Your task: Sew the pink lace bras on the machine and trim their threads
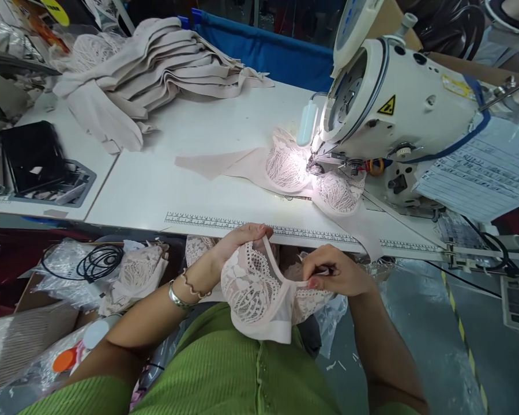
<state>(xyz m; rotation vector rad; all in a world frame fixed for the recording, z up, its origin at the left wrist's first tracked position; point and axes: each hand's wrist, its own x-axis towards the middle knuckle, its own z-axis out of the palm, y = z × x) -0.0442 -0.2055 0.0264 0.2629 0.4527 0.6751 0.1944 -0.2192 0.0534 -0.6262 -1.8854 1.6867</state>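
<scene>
Over my lap I hold a pale pink lace bra piece [253,291]. My left hand [236,242] is closed on the top edge of its lace cup, and bracelets show on that wrist. My right hand [335,270] pinches the centre band of the same piece. Another lace bra [292,167] with a beige wing lies on the white table [190,144] under the needle of the sewing machine [393,109], lit by its lamp.
A stack of beige fabric pieces [155,69] sits at the table's far left. A printed ruler strip [225,222] runs along the front edge. More lace cups [134,271], plastic bags and a black cable lie lower left. A paper sheet [484,173] hangs on the machine.
</scene>
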